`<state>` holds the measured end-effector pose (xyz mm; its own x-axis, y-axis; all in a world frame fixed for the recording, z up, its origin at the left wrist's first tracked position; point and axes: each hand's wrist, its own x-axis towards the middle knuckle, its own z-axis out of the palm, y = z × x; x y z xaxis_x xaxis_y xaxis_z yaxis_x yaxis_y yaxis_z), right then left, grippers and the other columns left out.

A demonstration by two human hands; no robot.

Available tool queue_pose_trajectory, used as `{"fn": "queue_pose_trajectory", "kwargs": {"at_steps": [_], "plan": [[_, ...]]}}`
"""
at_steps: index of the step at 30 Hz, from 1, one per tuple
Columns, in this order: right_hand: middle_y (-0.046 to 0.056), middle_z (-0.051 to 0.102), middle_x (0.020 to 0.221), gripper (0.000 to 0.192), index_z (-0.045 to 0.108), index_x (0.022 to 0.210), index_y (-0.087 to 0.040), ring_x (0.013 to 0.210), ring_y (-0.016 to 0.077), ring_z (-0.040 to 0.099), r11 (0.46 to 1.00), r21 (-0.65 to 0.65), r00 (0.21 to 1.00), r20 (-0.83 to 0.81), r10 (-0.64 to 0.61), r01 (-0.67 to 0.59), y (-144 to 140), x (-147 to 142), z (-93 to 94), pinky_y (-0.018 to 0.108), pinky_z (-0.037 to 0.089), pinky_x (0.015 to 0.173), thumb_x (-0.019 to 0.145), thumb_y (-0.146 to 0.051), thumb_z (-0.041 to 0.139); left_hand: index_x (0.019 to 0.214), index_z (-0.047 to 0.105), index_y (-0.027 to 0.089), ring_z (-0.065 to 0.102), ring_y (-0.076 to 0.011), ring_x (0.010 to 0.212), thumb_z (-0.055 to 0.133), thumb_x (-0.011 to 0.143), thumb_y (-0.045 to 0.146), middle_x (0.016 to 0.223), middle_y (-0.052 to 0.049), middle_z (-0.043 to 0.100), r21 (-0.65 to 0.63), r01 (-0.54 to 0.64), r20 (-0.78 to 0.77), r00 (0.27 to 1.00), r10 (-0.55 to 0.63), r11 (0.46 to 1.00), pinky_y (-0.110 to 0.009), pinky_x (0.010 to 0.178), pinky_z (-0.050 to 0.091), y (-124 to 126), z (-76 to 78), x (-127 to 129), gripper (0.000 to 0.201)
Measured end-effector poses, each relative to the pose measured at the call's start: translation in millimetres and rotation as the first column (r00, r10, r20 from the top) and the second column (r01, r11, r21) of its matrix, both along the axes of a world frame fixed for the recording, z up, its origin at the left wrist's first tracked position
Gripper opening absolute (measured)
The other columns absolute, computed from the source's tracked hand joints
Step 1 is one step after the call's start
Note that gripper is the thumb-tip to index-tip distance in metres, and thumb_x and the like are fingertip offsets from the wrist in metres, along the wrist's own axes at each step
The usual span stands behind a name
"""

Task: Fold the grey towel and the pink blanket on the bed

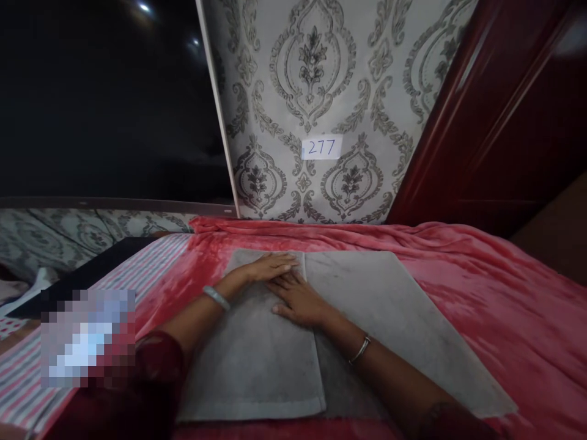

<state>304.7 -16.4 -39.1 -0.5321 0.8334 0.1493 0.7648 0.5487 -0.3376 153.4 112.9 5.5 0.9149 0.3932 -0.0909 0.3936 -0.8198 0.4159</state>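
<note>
Two hands, left hand, right hand, flat on one, seemingly folded, grey towel

One text can be read: a small white label stuck on the patterned wallpaper, at about twelve o'clock from the hands, just above the far edge of the bed. It bears the handwritten number "277" in blue ink. At eight o'clock, a blurred patch cannot be read. No brand, print or sign shows anywhere else.
</note>
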Motion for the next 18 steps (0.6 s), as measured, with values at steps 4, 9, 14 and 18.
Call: {"fn": "queue_pose_trajectory", "kwargs": {"at_steps": [4, 9, 14, 18], "plan": [[0.011, 0.027, 0.163, 0.071, 0.03, 0.156, -0.022, 0.152, 0.0265, 0.015, 0.998, -0.059, 0.999, -0.022, -0.028, 0.027, 0.1, 2.8, -2.1, 0.054, 0.007, 0.122, 0.099, -0.063, 0.036, 0.145, 0.049, 0.033, 0.025, -0.0216, 0.151, 0.027, 0.102, 0.051, 0.16, -0.001, 0.036, -0.022, 0.008, 0.012, 1.0, -0.008, 1.0, -0.051, 0.123, 0.012, 32.7, -28.8, 20.1, 0.051], [0.011, 0.021, 0.165, 0.07, 0.026, 0.158, -0.022, 0.153, 0.0269, 0.011, 0.995, -0.103, 1.0, -0.013, -0.004, 0.003, 0.8, 6.2, -2.8, 0.054, 0.006, 0.122, 0.1, -0.062, 0.034, 0.142, 0.054, 0.031, 0.033, -0.021, 0.147, 0.032, 0.101, 0.052, 0.158, -0.002, 0.04, -0.014, 0.036, 0.169, 0.985, -0.033, 0.999, -0.044, 0.122, 0.02, 43.1, -49.9, 20.6, 0.051], [0.006, 0.014, 0.166, 0.073, 0.021, 0.159, -0.026, 0.154, 0.0259, 0.004, 0.986, -0.118, 0.993, -0.028, 0.117, -0.119, -19.8, 4.9, -1.4, 0.053, 0.004, 0.123, 0.098, -0.061, 0.042, 0.142, 0.054, 0.029, 0.033, -0.0221, 0.147, 0.033, 0.101, 0.052, 0.159, -0.003, 0.039, -0.022, 0.072, 0.183, 0.981, -0.067, 0.997, -0.044, 0.122, 0.02, 44.7, -51.9, 21.1, 0.051], [0.001, 0.017, 0.166, 0.07, 0.023, 0.158, -0.031, 0.154, 0.0249, -0.001, 0.948, -0.149, 0.959, -0.076, 0.273, -0.281, -68.4, 0.7, 4.7, 0.053, 0.0, 0.124, 0.098, -0.057, 0.047, 0.142, 0.054, 0.025, 0.033, -0.0226, 0.147, 0.033, 0.101, 0.052, 0.157, -0.007, 0.041, 0.005, 0.108, 0.199, 0.974, -0.107, 0.994, -0.044, 0.123, 0.019, 47.7, -54.6, 22.7, 0.054]]}}
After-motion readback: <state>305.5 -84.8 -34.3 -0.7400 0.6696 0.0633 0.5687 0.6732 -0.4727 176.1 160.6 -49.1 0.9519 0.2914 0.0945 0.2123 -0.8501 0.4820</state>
